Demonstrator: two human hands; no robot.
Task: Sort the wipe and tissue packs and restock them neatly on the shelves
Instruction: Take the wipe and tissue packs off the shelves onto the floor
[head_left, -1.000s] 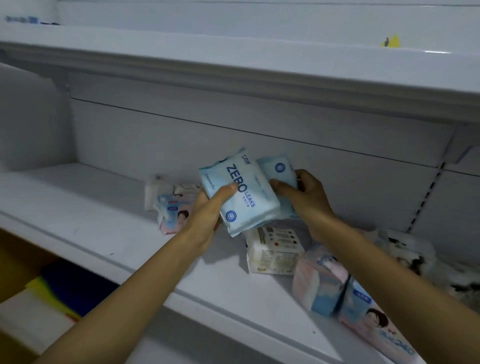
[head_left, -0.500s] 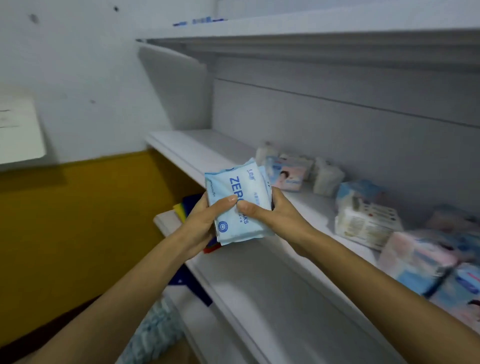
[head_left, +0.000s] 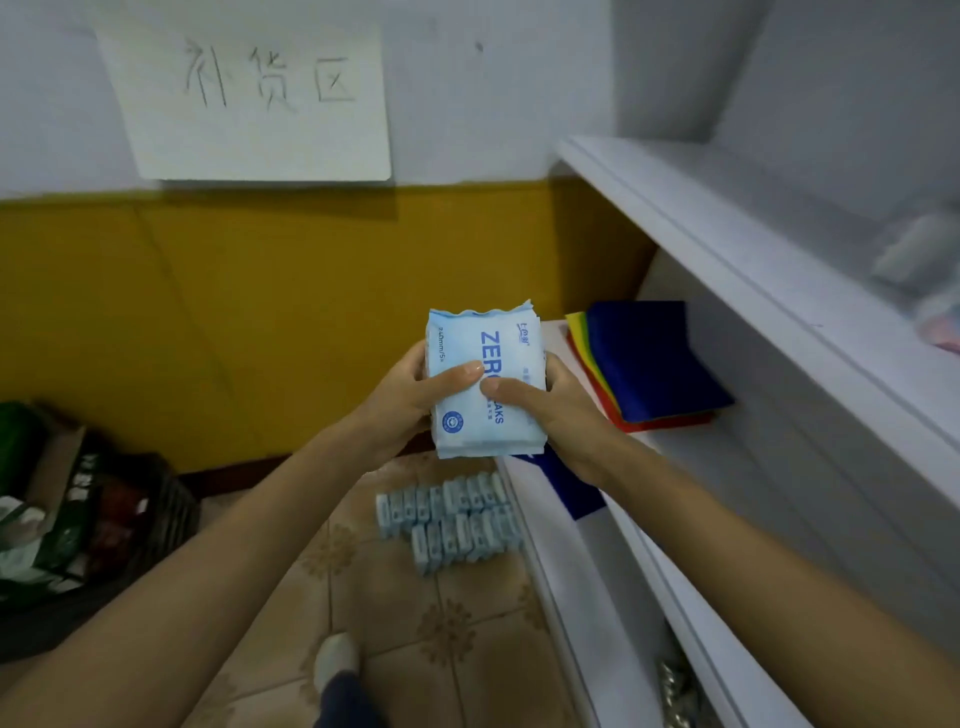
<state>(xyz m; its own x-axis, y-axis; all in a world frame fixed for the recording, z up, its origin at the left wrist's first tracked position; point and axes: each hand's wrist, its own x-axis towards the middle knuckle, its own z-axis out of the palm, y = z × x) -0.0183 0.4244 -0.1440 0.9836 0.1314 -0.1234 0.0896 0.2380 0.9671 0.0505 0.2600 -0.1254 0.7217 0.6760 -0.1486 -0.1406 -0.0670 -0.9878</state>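
Left grip (head_left: 410, 400), right grip (head_left: 553, 413) — both curled

Place: most likely a shop's stockroom or restocking corner.
Sign: a handwritten paper sheet (head_left: 244, 98) on the far wall reads 补货区, "restock area".
Shelving: white retail-style shelves (head_left: 727, 249) run along the right, with blurred packaged goods on the upper board.
Stock: rows of small pale-blue packs (head_left: 452, 519) stand on the tiled floor (head_left: 447, 634) beside the shelves.
Left: a dark crate (head_left: 104, 519) holds mixed packaged goods.
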